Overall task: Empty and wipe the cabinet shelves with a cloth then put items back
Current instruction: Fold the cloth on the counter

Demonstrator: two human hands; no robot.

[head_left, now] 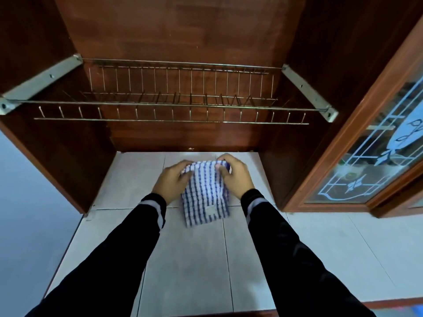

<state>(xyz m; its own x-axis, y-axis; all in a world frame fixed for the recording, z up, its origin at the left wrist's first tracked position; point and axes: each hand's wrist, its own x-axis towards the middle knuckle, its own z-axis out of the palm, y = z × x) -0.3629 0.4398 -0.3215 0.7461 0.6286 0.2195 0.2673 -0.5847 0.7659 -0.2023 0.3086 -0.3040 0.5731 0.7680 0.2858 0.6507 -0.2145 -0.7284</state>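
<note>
- Cloth (206, 195): blue-and-white checked, centre of frame, lying on the white tiled surface (187, 259) under the open cabinet (171, 30). Judged light, soft and limp; best gripped at corners or a folded edge.
- Left hand (171, 181): fingers curled over the cloth's upper left corner.
- Right hand (233, 177): pinching the upper right corner.
- Both arms extended forward, dark sleeves.
- Wire rack (174, 106): upper frame, bare.

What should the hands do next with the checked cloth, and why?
Probably press the cloth down and start wiping the tiled cabinet floor: the wire rack is already empty, and the left hand and right hand both grip the cloth's top edge.
</note>
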